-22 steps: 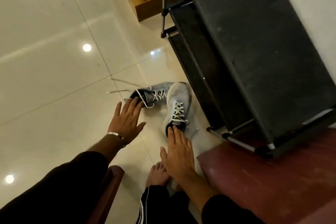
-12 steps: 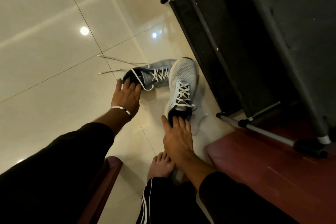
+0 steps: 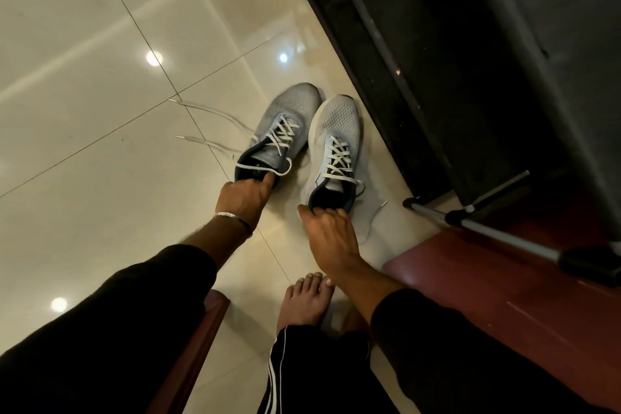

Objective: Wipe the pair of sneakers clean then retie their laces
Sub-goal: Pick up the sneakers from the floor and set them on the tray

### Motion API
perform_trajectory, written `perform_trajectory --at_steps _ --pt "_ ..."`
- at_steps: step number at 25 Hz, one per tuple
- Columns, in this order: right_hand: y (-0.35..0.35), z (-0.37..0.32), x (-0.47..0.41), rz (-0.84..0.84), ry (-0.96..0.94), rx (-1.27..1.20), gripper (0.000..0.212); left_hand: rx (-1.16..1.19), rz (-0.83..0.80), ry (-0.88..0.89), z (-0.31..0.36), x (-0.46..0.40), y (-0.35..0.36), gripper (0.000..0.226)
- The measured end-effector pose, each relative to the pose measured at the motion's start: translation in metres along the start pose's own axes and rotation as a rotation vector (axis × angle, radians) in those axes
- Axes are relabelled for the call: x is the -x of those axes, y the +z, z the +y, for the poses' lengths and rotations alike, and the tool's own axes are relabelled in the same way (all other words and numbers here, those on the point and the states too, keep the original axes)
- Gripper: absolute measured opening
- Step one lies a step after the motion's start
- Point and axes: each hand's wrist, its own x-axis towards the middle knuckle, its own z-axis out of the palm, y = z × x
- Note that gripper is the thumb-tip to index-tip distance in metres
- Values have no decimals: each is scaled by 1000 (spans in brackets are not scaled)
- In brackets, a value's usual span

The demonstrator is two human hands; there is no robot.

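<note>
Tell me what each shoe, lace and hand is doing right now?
left sneaker: upright on floor, held at heel.
left sneaker's laces: untied, trailing on tiles.
right sneaker: upright, held at heel.
right sneaker's laces: untied, loose.
left hand: grips left sneaker's collar.
right hand: grips right sneaker's heel.

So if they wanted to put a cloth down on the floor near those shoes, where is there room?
The widest bare tile lies left of the left sneaker, beyond its loose laces. It is crowded on the other side: the right sneaker sits close to the black shoe rack, and the left hand and right hand grip the heels.
</note>
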Motion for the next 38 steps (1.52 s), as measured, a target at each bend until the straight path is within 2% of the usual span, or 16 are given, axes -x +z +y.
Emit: perform_trajectory --at_steps 4,9,14,20,29,33,38 --pt "-29 -14 9 -43 18 -25 49 45 11 18 14 20 -12 69" --pt "-71 -27 35 -56 4 -5 56 70 46 45 24 56 -39 49" --pt "-120 -42 65 -71 -20 6 57 87 67 16 20 102 -79 44" --pt "-204 -70 105 -43 -39 21 37 143 61 -27 6 170 -157 49" --pt "-344 -98 195 87 26 64 36 146 207 2 -5 278 -283 55" --pt "-384 -86 247 190 74 67 46 119 274 62 16 322 -330 50" --pt "-412 -62 316 233 187 53 54 60 343 181 60 367 -371 49"
